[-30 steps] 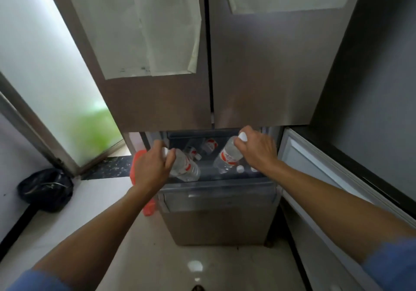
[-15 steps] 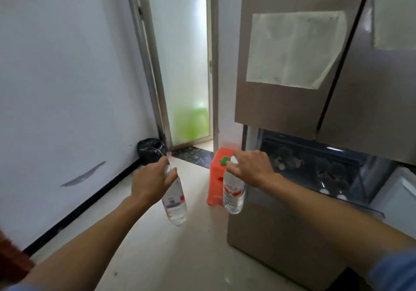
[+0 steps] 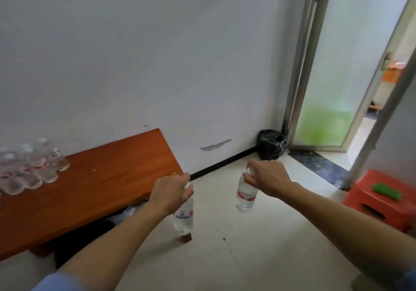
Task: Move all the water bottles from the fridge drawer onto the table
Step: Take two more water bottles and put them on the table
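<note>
Left hand (image 3: 171, 195) gripped a clear plastic water bottle (image 3: 183, 217) by its neck; right hand (image 3: 267, 178) held a second clear bottle (image 3: 245, 197) likewise. Both hung off the red-brown wooden table (image 3: 101, 178), at its right end. Advised: set them upright on bare tabletop, clear of the standing bottles (image 3: 29, 169).

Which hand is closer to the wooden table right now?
Left. The left hand, holding a bottle by its top, hangs at the table's right end. The right hand, holding a second bottle, is farther off over the floor, toward the red stool.
</note>
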The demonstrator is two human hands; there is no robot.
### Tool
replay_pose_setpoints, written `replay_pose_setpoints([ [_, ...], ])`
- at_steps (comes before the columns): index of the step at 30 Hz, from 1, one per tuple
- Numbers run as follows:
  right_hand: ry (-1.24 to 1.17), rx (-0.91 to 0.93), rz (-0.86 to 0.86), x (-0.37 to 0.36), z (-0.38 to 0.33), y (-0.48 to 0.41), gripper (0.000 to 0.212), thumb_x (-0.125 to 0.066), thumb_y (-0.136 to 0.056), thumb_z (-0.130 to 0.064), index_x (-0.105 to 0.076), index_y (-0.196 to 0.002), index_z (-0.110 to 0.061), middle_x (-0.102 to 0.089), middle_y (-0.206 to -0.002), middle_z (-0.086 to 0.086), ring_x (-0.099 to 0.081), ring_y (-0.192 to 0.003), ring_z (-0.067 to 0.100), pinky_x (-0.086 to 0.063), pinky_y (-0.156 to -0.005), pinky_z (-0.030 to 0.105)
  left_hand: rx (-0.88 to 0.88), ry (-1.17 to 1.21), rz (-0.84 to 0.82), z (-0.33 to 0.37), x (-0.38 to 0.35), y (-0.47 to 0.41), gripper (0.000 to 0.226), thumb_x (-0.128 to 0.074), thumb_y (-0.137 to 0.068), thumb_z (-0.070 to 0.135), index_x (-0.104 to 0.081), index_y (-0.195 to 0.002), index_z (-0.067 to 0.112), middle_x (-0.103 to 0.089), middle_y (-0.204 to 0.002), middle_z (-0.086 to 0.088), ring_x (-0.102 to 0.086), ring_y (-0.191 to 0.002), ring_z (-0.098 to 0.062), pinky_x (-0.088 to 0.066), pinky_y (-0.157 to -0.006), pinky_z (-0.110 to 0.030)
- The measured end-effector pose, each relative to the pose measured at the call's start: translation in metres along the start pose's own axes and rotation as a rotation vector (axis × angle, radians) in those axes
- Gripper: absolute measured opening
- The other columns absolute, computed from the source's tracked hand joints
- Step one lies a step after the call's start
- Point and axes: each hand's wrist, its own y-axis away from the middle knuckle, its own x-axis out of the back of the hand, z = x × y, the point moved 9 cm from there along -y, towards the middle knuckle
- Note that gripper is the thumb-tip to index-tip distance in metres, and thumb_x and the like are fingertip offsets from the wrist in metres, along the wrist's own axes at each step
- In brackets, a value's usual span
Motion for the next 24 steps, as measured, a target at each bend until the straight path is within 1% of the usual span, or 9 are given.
replay_pose_setpoints([
  [2, -0.014, 0.067, 0.007, -0.008, -0.048, -0.039, 0.039, -0.042, -0.093, -0.056, -0.056, -0.103, -0.021, -0.069, -0.091, 0.0, -0.061, -0.07, 0.017, -0.048, -0.061, 0.029, 0.073, -0.026, -0.011, -0.056, 0.002, 0.012, 0.022, -0.041, -0.098, 0.044, -0.049, -0.088, 0.026, -0.052, -0.069, 0.008, -0.049, -0.056, -0.008, -0.03, -0.048, -0.02],
  [3, -0.015, 0.104, 0.016, -0.01, -0.072, -0.059, 0.04, -0.041, -0.093, -0.056, -0.056, -0.103, -0.021, -0.069, -0.09, 0.0, -0.061, -0.069, 0.017, -0.047, -0.06, 0.029, 0.119, -0.035, -0.008, -0.084, 0.004, 0.018, 0.022, -0.041, -0.098, 0.044, -0.046, -0.086, 0.026, -0.051, -0.067, 0.009, -0.048, -0.055, -0.007, -0.029, -0.047, -0.02],
  [6, 0.003, 0.223, 0.011, -0.02, -0.144, -0.112, 0.042, -0.04, -0.093, -0.058, -0.056, -0.104, -0.021, -0.068, -0.089, 0.0, -0.058, -0.066, 0.016, -0.04, -0.058, 0.027, 0.266, -0.074, -0.01, -0.16, 0.005, 0.036, 0.023, -0.039, -0.098, 0.044, -0.04, -0.082, 0.028, -0.047, -0.064, 0.01, -0.047, -0.054, -0.007, -0.031, -0.048, -0.021],
  [10, -0.007, 0.375, -0.038, -0.049, -0.232, -0.171, 0.042, -0.038, -0.094, -0.058, -0.053, -0.105, -0.021, -0.067, -0.09, -0.001, -0.055, -0.067, 0.015, -0.039, -0.06, 0.027, 0.414, -0.102, -0.04, -0.245, -0.007, 0.057, 0.024, -0.037, -0.098, 0.046, -0.042, -0.085, 0.026, -0.046, -0.062, 0.01, -0.044, -0.051, -0.008, -0.029, -0.047, -0.023],
  [14, -0.038, 0.506, -0.045, -0.081, -0.308, -0.242, 0.036, -0.037, -0.095, -0.054, -0.05, -0.096, -0.02, -0.063, -0.082, -0.002, -0.055, -0.064, 0.016, -0.042, -0.058, 0.028, 0.537, -0.133, -0.079, -0.327, -0.021, 0.057, 0.027, -0.037, -0.097, 0.047, -0.044, -0.085, 0.024, -0.049, -0.062, 0.008, -0.046, -0.052, -0.008, -0.031, -0.047, -0.023],
  [17, -0.046, 0.584, -0.036, -0.102, -0.36, -0.296, 0.039, -0.035, -0.095, -0.056, -0.051, -0.096, -0.02, -0.062, -0.078, -0.003, -0.057, -0.063, 0.016, -0.048, -0.057, 0.031, 0.614, -0.128, -0.107, -0.384, -0.029, 0.047, 0.026, -0.039, -0.097, 0.047, -0.043, -0.085, 0.024, -0.047, -0.062, 0.009, -0.043, -0.051, -0.007, -0.028, -0.046, -0.022],
  [19, -0.059, 0.626, -0.034, -0.112, -0.392, -0.332, 0.041, -0.035, -0.095, -0.058, -0.051, -0.098, -0.02, -0.059, -0.078, -0.005, -0.054, -0.061, 0.014, -0.04, -0.05, 0.025, 0.655, -0.125, -0.118, -0.42, -0.033, 0.039, 0.025, -0.039, -0.097, 0.047, -0.045, -0.089, 0.025, -0.052, -0.067, 0.009, -0.048, -0.055, -0.007, -0.034, -0.048, -0.021],
  [21, -0.075, 0.665, -0.029, -0.119, -0.423, -0.365, 0.041, -0.035, -0.096, -0.058, -0.051, -0.101, -0.021, -0.058, -0.079, -0.006, -0.054, -0.061, 0.012, -0.033, -0.047, 0.023, 0.725, -0.124, -0.088, -0.457, -0.032, 0.033, 0.026, -0.039, -0.096, 0.049, -0.047, -0.096, 0.024, -0.059, -0.075, 0.008, -0.055, -0.063, -0.009, -0.043, -0.055, -0.024],
  [24, -0.079, 0.703, -0.057, -0.13, -0.465, -0.405, 0.041, -0.034, -0.098, -0.056, -0.05, -0.108, -0.021, -0.062, -0.088, -0.005, -0.057, -0.065, 0.012, -0.034, -0.048, 0.022, 0.819, -0.089, -0.049, -0.502, -0.034, 0.031, 0.027, -0.041, -0.096, 0.048, -0.048, -0.101, 0.023, -0.06, -0.079, 0.008, -0.055, -0.067, -0.011, -0.038, -0.057, -0.025],
])
